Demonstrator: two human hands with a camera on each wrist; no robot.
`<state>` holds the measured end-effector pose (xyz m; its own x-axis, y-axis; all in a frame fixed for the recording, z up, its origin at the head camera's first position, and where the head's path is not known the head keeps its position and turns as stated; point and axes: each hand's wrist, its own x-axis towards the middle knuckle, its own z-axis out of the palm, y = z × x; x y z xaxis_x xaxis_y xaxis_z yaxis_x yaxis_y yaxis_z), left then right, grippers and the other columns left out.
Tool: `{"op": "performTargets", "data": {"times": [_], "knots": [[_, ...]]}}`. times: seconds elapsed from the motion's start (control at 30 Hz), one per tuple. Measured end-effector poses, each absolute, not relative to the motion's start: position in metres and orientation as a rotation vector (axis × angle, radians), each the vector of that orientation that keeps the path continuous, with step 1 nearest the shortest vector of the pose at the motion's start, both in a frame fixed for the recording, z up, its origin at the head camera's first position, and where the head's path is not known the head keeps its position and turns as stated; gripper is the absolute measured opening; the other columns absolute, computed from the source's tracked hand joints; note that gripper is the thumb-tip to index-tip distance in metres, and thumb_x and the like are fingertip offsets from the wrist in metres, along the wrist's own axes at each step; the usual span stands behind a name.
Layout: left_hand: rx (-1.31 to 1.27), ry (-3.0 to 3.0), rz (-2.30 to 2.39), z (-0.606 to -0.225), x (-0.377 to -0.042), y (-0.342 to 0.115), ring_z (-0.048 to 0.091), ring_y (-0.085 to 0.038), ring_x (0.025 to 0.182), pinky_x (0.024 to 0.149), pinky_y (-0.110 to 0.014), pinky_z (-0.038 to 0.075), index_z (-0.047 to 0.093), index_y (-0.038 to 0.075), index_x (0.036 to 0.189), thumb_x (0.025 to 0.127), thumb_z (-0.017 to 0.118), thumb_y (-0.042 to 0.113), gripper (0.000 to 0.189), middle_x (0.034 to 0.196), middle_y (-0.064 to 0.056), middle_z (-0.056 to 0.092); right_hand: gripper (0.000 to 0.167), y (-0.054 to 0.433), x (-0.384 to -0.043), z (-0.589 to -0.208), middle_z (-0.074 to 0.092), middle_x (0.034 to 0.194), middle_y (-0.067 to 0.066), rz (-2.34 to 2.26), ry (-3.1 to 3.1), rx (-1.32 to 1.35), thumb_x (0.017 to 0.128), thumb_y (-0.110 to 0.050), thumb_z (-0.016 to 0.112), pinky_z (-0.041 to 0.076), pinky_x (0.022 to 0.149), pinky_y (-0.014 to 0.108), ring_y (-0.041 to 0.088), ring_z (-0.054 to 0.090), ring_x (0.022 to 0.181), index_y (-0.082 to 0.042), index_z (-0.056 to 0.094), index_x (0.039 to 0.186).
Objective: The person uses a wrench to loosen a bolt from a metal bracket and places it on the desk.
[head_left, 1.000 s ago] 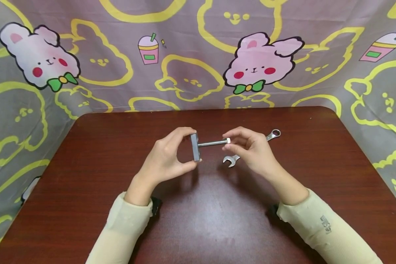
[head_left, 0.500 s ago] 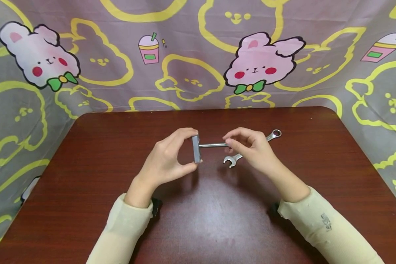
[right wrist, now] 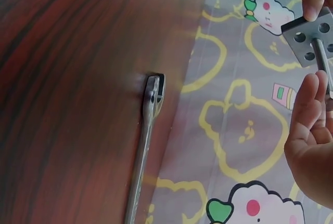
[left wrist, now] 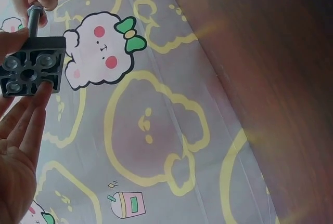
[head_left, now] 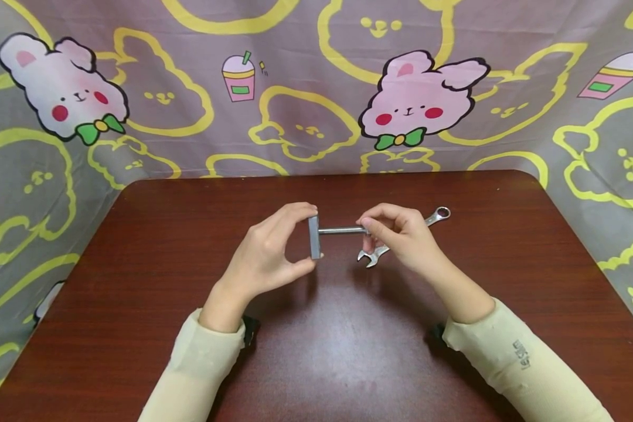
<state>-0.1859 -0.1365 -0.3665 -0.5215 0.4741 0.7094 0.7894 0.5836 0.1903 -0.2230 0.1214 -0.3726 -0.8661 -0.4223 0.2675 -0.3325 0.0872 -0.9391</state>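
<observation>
My left hand (head_left: 266,249) grips a square grey metal plate (head_left: 314,237) by its opposite edges, thumb below and fingers above. Round holes show in the plate (right wrist: 307,34) in the right wrist view, and its ribbed back faces the left wrist camera. A long bolt (head_left: 343,230) stands out from the plate's middle towards the right. With thumb and fingers, my right hand (head_left: 401,237) pinches the bolt's head end, which is mostly hidden in the head view. Both hands hold these parts above the table.
A combination wrench (head_left: 436,217) lies on the brown table (head_left: 137,281) under and behind my right hand, its open end towards the middle. Behind the table hangs a patterned cloth (head_left: 316,88), which also runs along both sides.
The right fingers have shifted over the bolt's head, which showed white a second ago and is now covered. The plate and left hand stay almost in place.
</observation>
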Motion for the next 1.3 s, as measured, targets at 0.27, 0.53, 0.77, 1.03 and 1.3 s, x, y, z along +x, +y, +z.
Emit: {"op": "performTargets", "data": {"times": [0.27,0.53,0.77,1.03,1.3], "knots": [[-0.973,-2.221,-0.665,-0.367,-0.186,-0.138,0.064,-0.023,0.115,0.097,-0.035,0.055,0.057,0.000,0.124,0.064,0.083,0.010,0.067,0.124,-0.012,0.064,0.021,0.121,-0.222,-0.374,0.072,0.081,-0.004,-1.926,2.222,-0.711,0.093,0.001,0.062,0.061,0.073,0.029,0.013,0.073,0.076,0.013,0.062,0.110],[-0.952,-2.246,-0.690,-0.369,-0.188,-0.139,0.064,-0.022,0.111,0.095,-0.035,0.055,0.056,0.001,0.124,0.063,0.085,0.013,0.069,0.121,-0.011,0.064,0.022,0.121,-0.218,-0.375,0.073,0.094,0.000,-1.826,2.448,-0.791,0.089,0.000,0.069,0.056,0.072,0.019,0.003,0.069,0.079,0.003,0.069,0.111],[-0.910,-2.265,-0.811,-0.364,-0.186,-0.140,0.064,-0.017,0.102,0.088,-0.034,0.057,0.055,0.003,0.125,0.064,0.088,0.018,0.070,0.116,-0.006,0.065,0.023,0.123,-0.215,-0.377,0.073,0.094,0.016,-1.854,2.582,-0.891,0.085,0.004,0.071,0.055,0.070,0.015,0.004,0.070,0.076,0.003,0.070,0.108],[-0.891,-2.283,-0.861,-0.363,-0.185,-0.143,0.064,-0.015,0.101,0.089,-0.033,0.057,0.054,0.004,0.126,0.065,0.088,0.017,0.071,0.115,-0.005,0.065,0.023,0.126,-0.215,-0.384,0.072,0.088,0.005,-1.939,2.509,-0.886,0.083,0.008,0.071,0.059,0.068,0.021,0.006,0.073,0.075,0.006,0.069,0.105],[-0.907,-2.341,-0.862,-0.368,-0.187,-0.142,0.063,-0.016,0.103,0.090,-0.033,0.057,0.053,0.005,0.129,0.067,0.087,0.015,0.072,0.119,-0.005,0.064,0.022,0.126,-0.215,-0.386,0.071,0.088,-0.007,-1.932,2.491,-0.910,0.082,0.007,0.072,0.058,0.068,0.019,0.003,0.071,0.074,0.004,0.069,0.104]]}}
